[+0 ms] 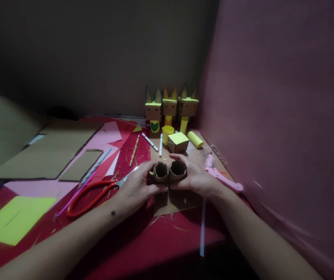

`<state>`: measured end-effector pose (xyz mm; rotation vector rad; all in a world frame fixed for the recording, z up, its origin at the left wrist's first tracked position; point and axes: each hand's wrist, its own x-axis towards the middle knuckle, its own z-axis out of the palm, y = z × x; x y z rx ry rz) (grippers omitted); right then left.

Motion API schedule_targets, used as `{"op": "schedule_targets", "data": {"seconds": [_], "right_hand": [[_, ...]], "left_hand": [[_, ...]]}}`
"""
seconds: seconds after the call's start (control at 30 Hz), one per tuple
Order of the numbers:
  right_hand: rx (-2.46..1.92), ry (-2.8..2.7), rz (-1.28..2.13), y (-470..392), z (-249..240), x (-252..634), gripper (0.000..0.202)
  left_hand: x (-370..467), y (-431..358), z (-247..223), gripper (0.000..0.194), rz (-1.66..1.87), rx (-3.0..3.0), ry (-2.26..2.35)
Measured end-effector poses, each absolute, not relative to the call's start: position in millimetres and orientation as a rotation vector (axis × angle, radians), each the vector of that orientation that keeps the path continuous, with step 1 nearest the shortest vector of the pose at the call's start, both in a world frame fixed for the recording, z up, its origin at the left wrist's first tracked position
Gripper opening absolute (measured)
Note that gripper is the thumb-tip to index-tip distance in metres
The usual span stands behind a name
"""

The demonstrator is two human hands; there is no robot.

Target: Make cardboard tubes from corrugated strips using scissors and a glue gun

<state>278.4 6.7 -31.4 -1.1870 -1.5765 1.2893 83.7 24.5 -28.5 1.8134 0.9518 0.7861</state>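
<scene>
My left hand is wrapped round a short brown cardboard tube, its open end facing up. A second brown tube is gripped in my right hand. The two tubes stand side by side, very close together, over a piece of brown cardboard. Just beyond them is a small cardboard box with a yellow top, beside a yellow roll. Red-handled scissors lie by my left hand, their blades partly hidden by it. A pink glue gun lies beyond my right forearm.
Three box-headed figures with pointed ears stand at the back. Markers, a pencil and a yellow tube lie before them. Cardboard sheets, pink paper and a yellow sheet cover the left. A pink wall borders the right.
</scene>
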Motion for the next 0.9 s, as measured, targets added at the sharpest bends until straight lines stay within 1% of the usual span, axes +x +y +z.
{"op": "schedule_targets", "data": {"seconds": [0.3,0.5,0.63,0.73,0.8,0.9], "right_hand": [[-1.228,-1.610,1.296,3.4,-25.2,280.4,0.078],[-1.187,-1.505,1.352,4.4,-27.0,278.9,0.080],[-1.173,-1.348,1.302,4.6,-27.7,279.9,0.073],[-1.124,-1.283,1.199,4.2,-25.4,281.3,0.060],[-1.080,-1.253,1.167,3.1,-21.7,281.6,0.052],[-1.015,-1.193,1.176,0.3,-14.8,281.4,0.051]], "left_hand": [[81.4,26.3,-31.1,0.029,0.781,2.007,0.998],[81.5,24.7,-31.7,0.030,0.792,2.054,1.022],[80.5,27.2,-33.2,0.027,0.800,2.032,1.050],[79.9,29.8,-35.8,0.030,0.803,1.978,1.048],[80.9,30.5,-38.4,0.037,0.804,1.961,1.067],[82.8,30.1,-40.3,0.047,0.761,2.024,1.048]]}}
